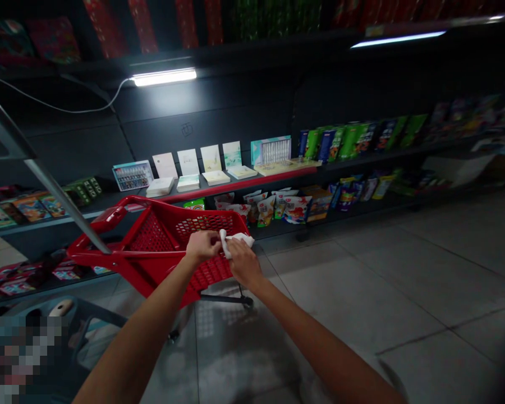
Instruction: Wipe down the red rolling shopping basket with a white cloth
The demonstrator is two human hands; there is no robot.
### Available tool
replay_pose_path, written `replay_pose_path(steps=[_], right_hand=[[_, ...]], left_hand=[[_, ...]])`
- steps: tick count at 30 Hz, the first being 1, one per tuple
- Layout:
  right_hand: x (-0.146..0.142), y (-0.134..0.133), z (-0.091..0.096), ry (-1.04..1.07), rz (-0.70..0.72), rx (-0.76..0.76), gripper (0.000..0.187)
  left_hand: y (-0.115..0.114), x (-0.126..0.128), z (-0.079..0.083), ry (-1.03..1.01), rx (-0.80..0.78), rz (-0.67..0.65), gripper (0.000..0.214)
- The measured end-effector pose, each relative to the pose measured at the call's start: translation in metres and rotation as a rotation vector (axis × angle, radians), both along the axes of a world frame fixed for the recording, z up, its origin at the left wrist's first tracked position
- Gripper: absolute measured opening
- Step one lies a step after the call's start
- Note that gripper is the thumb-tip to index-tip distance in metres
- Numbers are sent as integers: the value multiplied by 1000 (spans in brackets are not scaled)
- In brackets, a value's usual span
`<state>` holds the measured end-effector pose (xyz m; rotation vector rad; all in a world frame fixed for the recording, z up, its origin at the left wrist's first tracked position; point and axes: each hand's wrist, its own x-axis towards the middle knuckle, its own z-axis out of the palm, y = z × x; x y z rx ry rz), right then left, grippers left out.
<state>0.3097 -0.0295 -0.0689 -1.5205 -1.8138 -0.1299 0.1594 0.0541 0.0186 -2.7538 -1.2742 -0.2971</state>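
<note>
White cloth [237,242] pinched between both hands, over the right rim of a red mesh shopping cart [151,238].

Left hand [202,246] has its fingers closed on the cloth's left end; right hand [244,264] has its fingers curled around the lower edge. A slackened pinch could drop the cloth onto the tile floor [340,292]; a loose corner could snag on the mesh.

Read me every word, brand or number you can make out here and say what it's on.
Nothing is legible. The snack pouches, the boxed set and the green and blue packets carry print too small and blurred to read; the dark mark on the shelf's back panel can't be made out. The white cloth shows no print.
</note>
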Motion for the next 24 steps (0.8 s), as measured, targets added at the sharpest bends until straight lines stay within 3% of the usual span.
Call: replay_pose_path(steps=[2, 4, 8, 13, 17, 21, 24], right_hand=[[6, -4, 2, -6, -33, 6, 60], [9, -6, 3, -15, -60, 16, 57], [10, -6, 8, -61, -144, -23, 47], [12, -3, 12, -119, -202, -59, 48], [-9, -5, 11, -165, -59, -15, 60], [-55, -5, 6, -149, 112, 120, 63], [-80, -3, 5, -105, 147, 184, 60]], left_hand=[[-5, 0, 4, -198, 57, 104, 33], [-8, 0, 11, -247, 81, 182, 35], [-11, -17, 29, 33, 51, 245, 46], [-11, -65, 40, 249, -20, 500, 68], [-15, -79, 31, 248, -15, 470, 67], [-17, -72, 26, 285, 14, 394, 58], [-16, -69, 27, 320, 3, 349, 49]])
